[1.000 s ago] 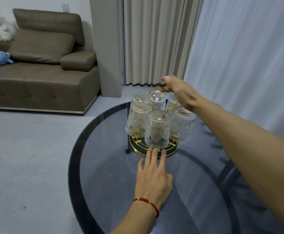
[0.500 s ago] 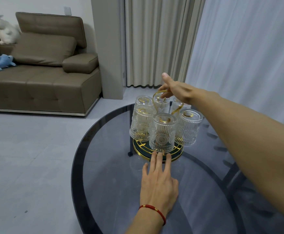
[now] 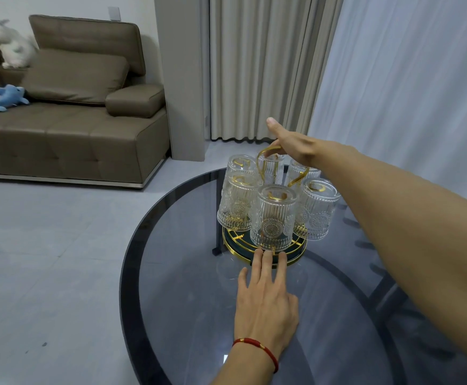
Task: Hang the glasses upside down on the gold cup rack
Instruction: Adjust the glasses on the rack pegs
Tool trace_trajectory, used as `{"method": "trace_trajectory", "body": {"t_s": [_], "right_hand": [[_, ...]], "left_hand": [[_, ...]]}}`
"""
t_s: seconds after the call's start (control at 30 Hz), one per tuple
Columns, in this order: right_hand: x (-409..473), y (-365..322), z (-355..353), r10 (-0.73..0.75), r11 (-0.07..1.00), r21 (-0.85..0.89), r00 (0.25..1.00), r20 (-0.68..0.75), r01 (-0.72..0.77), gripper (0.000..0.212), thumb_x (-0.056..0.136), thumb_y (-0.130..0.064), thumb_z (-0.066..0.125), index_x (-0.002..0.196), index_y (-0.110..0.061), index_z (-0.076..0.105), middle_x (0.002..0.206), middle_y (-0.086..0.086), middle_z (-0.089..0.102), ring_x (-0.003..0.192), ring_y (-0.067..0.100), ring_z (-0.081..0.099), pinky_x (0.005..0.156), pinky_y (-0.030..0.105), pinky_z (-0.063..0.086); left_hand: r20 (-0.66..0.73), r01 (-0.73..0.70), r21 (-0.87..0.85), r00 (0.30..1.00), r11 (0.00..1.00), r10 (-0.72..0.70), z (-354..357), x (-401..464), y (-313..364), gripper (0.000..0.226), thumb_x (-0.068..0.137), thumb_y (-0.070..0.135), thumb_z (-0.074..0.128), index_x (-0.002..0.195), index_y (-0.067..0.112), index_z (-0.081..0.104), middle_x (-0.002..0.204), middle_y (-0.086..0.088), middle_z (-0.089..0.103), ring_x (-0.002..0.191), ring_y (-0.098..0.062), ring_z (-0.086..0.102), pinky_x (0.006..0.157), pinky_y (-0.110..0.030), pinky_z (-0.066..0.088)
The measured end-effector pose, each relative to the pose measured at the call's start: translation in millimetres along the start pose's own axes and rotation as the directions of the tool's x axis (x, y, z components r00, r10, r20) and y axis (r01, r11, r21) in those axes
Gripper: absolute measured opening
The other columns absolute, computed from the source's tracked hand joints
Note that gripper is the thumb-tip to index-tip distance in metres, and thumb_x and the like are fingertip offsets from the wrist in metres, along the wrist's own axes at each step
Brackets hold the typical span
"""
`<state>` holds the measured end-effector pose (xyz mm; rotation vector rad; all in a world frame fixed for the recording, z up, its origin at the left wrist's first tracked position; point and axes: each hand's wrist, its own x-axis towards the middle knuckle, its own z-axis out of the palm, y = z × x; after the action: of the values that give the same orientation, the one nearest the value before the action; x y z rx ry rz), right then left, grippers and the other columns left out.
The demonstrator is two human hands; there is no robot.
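Head camera view: the left hand (image 3: 265, 307) is laid flat and open on the dark glass counter (image 3: 171, 301), nothing held, its fingertips (image 3: 267, 257) touching the round base of the gold cup rack (image 3: 296, 259). A red bracelet (image 3: 254, 347) is worn on that wrist. The right hand (image 3: 293, 144) is stretched over the rack, thumb raised, fingers curled at the gold loop handle (image 3: 265, 152); whether the handle is gripped cannot be told. Six ribbed glasses (image 3: 274, 218) are hung upside down around the rack. A brown sofa (image 3: 74, 129) is seen beyond, left of the pale curtains (image 3: 260, 65).
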<state>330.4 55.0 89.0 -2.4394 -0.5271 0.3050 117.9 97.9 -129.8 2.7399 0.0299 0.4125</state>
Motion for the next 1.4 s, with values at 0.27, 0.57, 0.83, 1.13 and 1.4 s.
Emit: {"method": "trace_trajectory", "body": {"t_s": [0.27, 0.57, 0.83, 1.13, 1.4], "right_hand": [[-0.1, -2.4, -0.2, -0.021, 1.000, 0.010, 1.000, 0.012, 0.021, 0.101, 0.094, -0.079, 0.004, 0.158, -0.008, 0.038, 0.157, 0.008, 0.050, 0.155, 0.030, 0.029, 0.123, 0.061, 0.008], [-5.5, -2.9, 0.3, -0.047, 0.998, -0.050, 0.999, 0.025, 0.049, 0.098, 0.095, -0.079, 0.007, 0.153, -0.012, 0.048, 0.163, 0.008, 0.042, 0.154, 0.030, 0.029, 0.123, 0.059, 0.009], [-12.3, -9.1, -4.4, -0.192, 0.976, -0.122, 0.979, -0.071, 0.183, 0.091, 0.099, -0.074, 0.011, 0.137, -0.012, 0.065, 0.152, 0.010, 0.056, 0.142, 0.029, 0.048, 0.122, 0.051, 0.027], [-26.0, -42.9, 19.5, -0.219, 0.830, -0.528, 0.976, -0.012, 0.180, 0.094, 0.089, -0.078, 0.006, 0.113, -0.021, 0.076, 0.120, 0.011, 0.073, 0.114, 0.033, 0.063, 0.109, 0.061, 0.038], [-15.9, -40.7, 16.3, -0.096, 0.984, -0.147, 0.995, 0.011, 0.097, 0.074, 0.090, -0.069, 0.027, 0.106, -0.010, 0.070, 0.084, 0.005, 0.080, 0.099, 0.026, 0.067, 0.105, 0.054, 0.045]], "left_hand": [[0.001, 0.006, -0.003, 1.000, 1.000, -0.006, 0.6, 0.5, -0.2, 0.072, 0.090, 0.032, 0.031, 0.159, 0.025, 0.015, 0.168, -0.006, 0.016, 0.156, -0.024, 0.001, 0.124, -0.050, 0.016], [0.025, 0.011, -0.005, 1.000, 1.000, -0.011, -0.4, -0.1, -0.1, 0.072, 0.091, 0.032, 0.029, 0.160, 0.026, 0.010, 0.169, -0.005, 0.012, 0.156, -0.023, -0.004, 0.124, -0.051, 0.013], [0.033, 0.011, -0.010, 0.999, 1.000, -0.010, -3.9, -0.6, 0.7, 0.072, 0.092, 0.031, 0.034, 0.159, 0.025, 0.010, 0.170, -0.005, 0.010, 0.156, -0.023, -0.005, 0.124, -0.052, 0.013], [-0.005, 0.000, -0.025, 1.000, 1.000, 0.000, -6.6, -4.1, 2.1, 0.071, 0.091, 0.028, 0.041, 0.158, 0.022, 0.021, 0.166, -0.007, 0.020, 0.155, -0.027, 0.004, 0.121, -0.053, 0.020], [-0.034, -0.001, -0.027, 0.999, 1.000, 0.000, -4.8, -4.1, 2.2, 0.070, 0.088, 0.028, 0.041, 0.157, 0.021, 0.025, 0.164, -0.008, 0.025, 0.154, -0.028, 0.009, 0.120, -0.053, 0.024]]}}
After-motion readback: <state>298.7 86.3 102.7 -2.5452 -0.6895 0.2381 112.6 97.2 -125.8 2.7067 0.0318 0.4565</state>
